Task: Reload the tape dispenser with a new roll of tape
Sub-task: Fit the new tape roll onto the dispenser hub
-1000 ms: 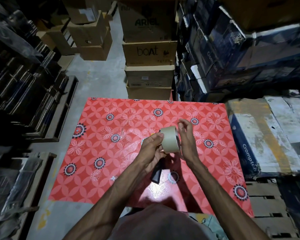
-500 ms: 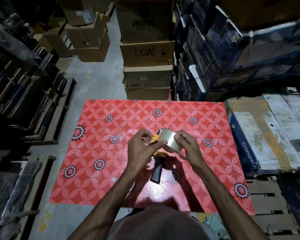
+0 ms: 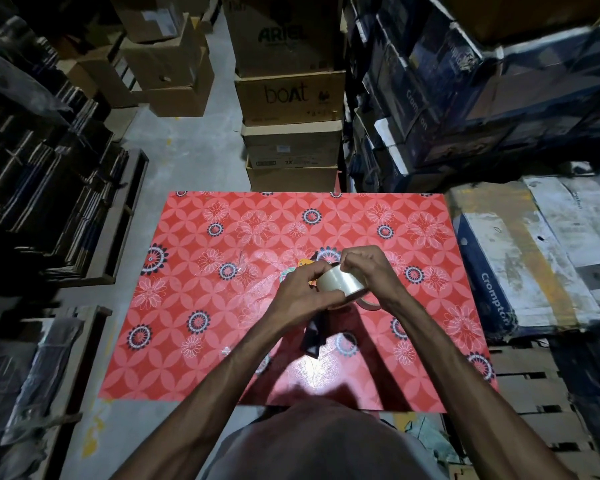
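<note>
Both hands, the left hand (image 3: 300, 294) and right hand (image 3: 368, 268), grip the tape roll (image 3: 340, 284) above the dispenser (image 3: 314, 336) on the red table (image 3: 201, 306)

Dim room, with a bright glare patch on the red floral-patterned table (image 3: 194, 306), dark blurred stacks at the bowed wide-angle edges.

We see a tape roll (image 3: 342, 285) of clear, glossy plastic film w/ a bright sheen. The table cover (image 3: 222, 306) looks like smooth, shiny printed plastic sheet, reflecting light near us. Boxes (image 3: 291, 95) behind are matt brown cardboard; the box (image 3: 520, 258) at right is worn, scuffed cardboard. Floor (image 3: 184, 157) is rough, dull concrete. Dispenser (image 3: 314, 336) handle: dark, prob. plastic.
</note>
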`<state>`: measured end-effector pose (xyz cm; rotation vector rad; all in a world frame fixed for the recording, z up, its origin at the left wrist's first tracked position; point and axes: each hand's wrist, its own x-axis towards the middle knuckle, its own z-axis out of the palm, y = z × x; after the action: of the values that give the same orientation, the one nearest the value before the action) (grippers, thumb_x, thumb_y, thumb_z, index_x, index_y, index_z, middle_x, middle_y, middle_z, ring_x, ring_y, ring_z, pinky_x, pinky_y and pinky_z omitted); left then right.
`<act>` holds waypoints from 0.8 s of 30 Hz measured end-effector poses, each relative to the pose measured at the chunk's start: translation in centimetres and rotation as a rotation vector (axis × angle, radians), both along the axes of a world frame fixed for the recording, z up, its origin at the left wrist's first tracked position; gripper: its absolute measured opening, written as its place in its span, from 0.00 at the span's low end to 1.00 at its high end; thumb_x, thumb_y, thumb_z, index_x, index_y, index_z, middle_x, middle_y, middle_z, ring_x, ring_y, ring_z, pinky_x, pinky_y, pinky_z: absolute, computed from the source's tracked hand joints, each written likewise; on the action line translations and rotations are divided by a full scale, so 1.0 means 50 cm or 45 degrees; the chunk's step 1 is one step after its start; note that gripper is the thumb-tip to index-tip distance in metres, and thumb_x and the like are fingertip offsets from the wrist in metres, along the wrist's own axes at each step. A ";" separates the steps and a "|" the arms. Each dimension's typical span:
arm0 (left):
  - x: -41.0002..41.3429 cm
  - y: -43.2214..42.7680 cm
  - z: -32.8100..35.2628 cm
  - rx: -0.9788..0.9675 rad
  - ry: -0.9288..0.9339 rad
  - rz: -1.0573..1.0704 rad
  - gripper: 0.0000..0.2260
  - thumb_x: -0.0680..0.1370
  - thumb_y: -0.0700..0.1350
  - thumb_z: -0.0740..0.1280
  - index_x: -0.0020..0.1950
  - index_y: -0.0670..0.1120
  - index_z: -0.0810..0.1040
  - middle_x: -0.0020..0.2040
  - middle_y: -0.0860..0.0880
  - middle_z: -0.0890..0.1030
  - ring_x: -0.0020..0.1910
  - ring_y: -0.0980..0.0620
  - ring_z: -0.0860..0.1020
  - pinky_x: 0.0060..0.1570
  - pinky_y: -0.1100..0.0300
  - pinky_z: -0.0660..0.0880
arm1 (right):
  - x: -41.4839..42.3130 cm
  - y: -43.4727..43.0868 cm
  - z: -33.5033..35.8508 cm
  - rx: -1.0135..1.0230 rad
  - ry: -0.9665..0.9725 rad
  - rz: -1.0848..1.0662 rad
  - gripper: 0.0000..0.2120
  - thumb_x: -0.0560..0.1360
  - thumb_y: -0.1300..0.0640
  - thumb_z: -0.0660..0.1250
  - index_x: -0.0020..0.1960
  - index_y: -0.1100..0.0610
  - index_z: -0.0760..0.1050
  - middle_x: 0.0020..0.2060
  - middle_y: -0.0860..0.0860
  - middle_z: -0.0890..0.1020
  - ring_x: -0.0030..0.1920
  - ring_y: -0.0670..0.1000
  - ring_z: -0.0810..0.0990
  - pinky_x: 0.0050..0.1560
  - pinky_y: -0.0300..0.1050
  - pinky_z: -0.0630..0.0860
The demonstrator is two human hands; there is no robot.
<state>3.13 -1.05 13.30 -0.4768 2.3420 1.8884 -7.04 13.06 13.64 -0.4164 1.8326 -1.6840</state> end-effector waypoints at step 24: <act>0.020 0.003 0.031 0.257 0.028 0.253 0.22 0.69 0.42 0.72 0.63 0.49 0.81 0.53 0.60 0.84 0.48 0.47 0.85 0.49 0.40 0.84 | -0.026 -0.013 0.003 0.082 -0.034 -0.090 0.11 0.64 0.50 0.67 0.33 0.58 0.72 0.28 0.51 0.69 0.30 0.49 0.66 0.31 0.42 0.62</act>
<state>4.12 -0.91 14.83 -0.6916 2.1552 2.1977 -8.34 12.43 13.81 -0.3037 1.8965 -1.6644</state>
